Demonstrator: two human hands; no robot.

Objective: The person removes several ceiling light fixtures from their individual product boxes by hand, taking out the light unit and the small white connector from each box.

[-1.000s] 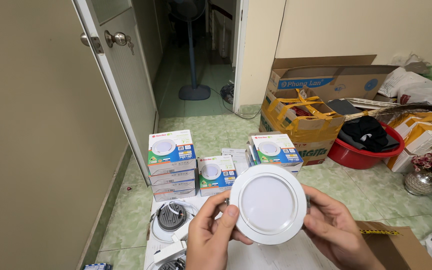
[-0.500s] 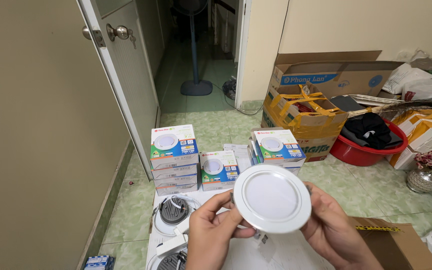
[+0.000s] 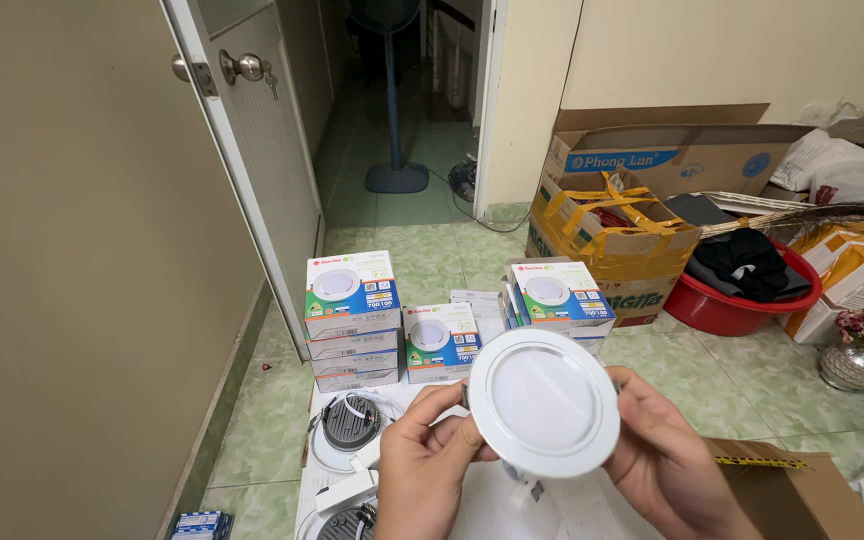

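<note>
Both hands held one round white ceiling light up in front of the chest, its frosted face turned toward the camera. The left hand pinched the rim, thumb on the front edge and fingers curled behind; the right hand cupped the opposite edge, its fingers closed round the back. A small tag hung below the lamp.

As far as the work could be judged, unpacking was partly done — this light was out of its carton and in hand, and another light lay face down on the white sheet spread on the floor, with a further one just showing at the bottom edge. Several were still boxed: a stack of small cartons stood by the door, a single carton beside it, and another stack to the right.

Of the containers, the big cardboard box with yellow straps stood open, its contents hard to make out, and the larger box behind it could not be seen into. The red basin held dark clothes. A brown box near the right hand showed only its flap — what was inside could not be told.
</note>
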